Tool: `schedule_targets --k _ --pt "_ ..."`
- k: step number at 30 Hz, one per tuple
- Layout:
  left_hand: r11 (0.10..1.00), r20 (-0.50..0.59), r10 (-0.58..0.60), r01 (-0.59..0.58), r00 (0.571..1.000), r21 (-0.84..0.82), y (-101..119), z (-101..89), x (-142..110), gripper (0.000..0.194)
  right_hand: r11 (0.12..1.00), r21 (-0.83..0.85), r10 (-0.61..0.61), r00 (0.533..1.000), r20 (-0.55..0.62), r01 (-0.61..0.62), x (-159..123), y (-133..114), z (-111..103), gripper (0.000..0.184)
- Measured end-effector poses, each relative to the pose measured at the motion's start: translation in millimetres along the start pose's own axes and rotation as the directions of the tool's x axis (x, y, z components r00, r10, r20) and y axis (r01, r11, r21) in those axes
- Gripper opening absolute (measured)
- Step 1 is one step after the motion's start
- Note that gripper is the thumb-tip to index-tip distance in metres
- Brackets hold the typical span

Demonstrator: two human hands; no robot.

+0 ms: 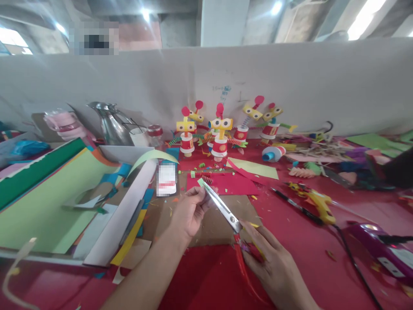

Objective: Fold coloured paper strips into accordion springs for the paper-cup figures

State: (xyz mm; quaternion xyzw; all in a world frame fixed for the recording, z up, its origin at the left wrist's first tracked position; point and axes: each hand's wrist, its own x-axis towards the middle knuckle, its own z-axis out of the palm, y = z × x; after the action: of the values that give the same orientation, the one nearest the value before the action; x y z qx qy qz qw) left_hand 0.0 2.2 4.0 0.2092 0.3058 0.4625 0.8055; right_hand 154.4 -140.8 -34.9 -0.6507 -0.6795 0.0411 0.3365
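A small piece of light green paper (201,182) is pinched in the fingers of my left hand (191,211), above the cardboard (222,228). My right hand (269,254) grips scissors (226,210) with red handles. Their blades look nearly closed and point up and left, the tips at the green paper. Whether the blades are cutting into it I cannot make out. Just beyond my left hand, a coiled paper spring (206,176) and green scraps lie on red paper (237,184).
Several paper-cup robot figures (220,144) stand along the back by the white partition (145,86). At left is a box of coloured paper (41,206). A yellow glue gun (319,206), a purple power strip (380,249) and cables lie right. A phone-like object (167,178) lies near my left hand.
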Motion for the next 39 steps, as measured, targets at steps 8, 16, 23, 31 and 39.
schedule_targets --k 8,16,23,31,39 --pt "1.0 0.013 -0.02 0.02 1.0 0.007 -0.1 0.6 -1.4 0.019 1.0 0.019 0.024 0.999 0.026 -0.025 -5.6 -4.2 1.7 0.038" --pt "1.0 -0.01 0.015 -0.015 1.0 -0.027 0.7 0.7 -1.9 0.01 0.952 -0.185 0.244 0.969 -0.034 -0.246 6.5 32.2 -10.8 0.038" --pt "0.999 -0.092 -0.006 0.009 0.996 0.031 0.7 1.9 -1.4 0.019 0.899 -0.358 0.305 0.948 0.092 -0.254 21.6 32.0 -25.0 0.032" --pt "0.999 -0.182 0.009 0.0 0.983 0.052 5.1 3.5 4.8 0.024 0.727 -0.538 0.47 0.88 -0.063 -0.427 53.6 78.8 -77.4 0.03" --pt "0.999 -0.183 -0.024 0.029 0.983 0.027 6.4 4.2 6.0 0.025 0.546 -0.408 0.74 0.649 -0.174 -0.732 71.3 149.7 -89.5 0.033"
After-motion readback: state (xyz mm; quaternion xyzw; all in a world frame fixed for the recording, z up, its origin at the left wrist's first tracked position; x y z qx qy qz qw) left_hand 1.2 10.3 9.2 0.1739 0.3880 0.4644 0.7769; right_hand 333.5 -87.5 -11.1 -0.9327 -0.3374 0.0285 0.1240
